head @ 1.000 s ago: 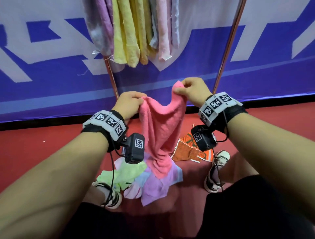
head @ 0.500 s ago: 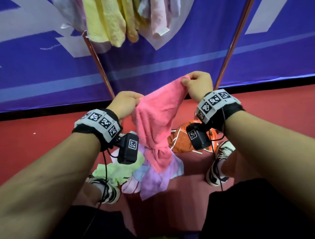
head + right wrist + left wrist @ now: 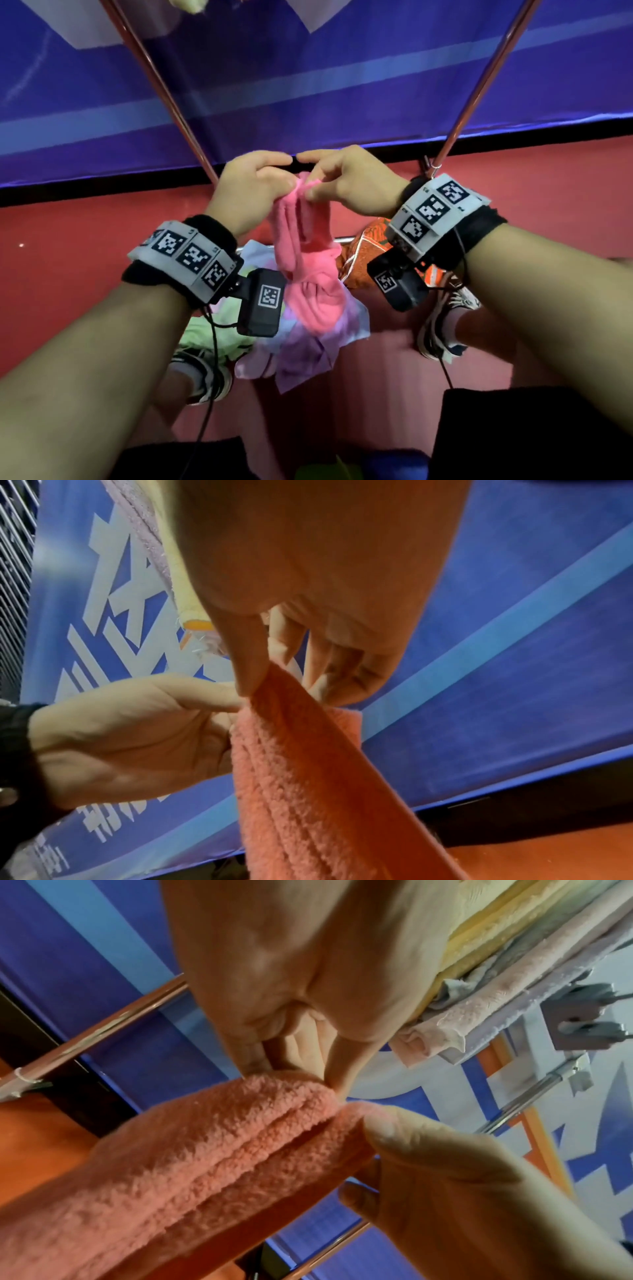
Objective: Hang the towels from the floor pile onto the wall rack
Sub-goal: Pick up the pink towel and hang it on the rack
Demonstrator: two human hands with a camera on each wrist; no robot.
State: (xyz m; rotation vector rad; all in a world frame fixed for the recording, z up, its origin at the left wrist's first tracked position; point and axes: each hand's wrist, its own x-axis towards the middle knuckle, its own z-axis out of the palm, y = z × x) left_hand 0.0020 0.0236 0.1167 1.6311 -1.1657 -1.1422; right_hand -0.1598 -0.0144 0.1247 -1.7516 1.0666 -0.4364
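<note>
From the head view I see my left hand [image 3: 251, 186] and right hand [image 3: 352, 181] brought together at chest height, both pinching the top edge of the pink towel [image 3: 308, 267], which hangs folded in long pleats between my wrists. Below it the floor pile [image 3: 308, 346] lies on the red floor [image 3: 68, 246], with lilac and pale green cloths and an orange patterned towel [image 3: 368, 246] just behind. Two copper rack poles [image 3: 164, 89] slant up against the blue banner [image 3: 308, 85]. On the left wrist view the left hand [image 3: 291, 974] has thumb and fingers closed on the pink towel [image 3: 192, 1164], and the right hand's thumb [image 3: 428, 1150] presses the same edge; hung towels [image 3: 496, 969] show behind. On the right wrist view the right hand [image 3: 308, 588] nips the towel [image 3: 301, 764] between thumb and fingers, the left hand [image 3: 130, 731] touching it beside.
</note>
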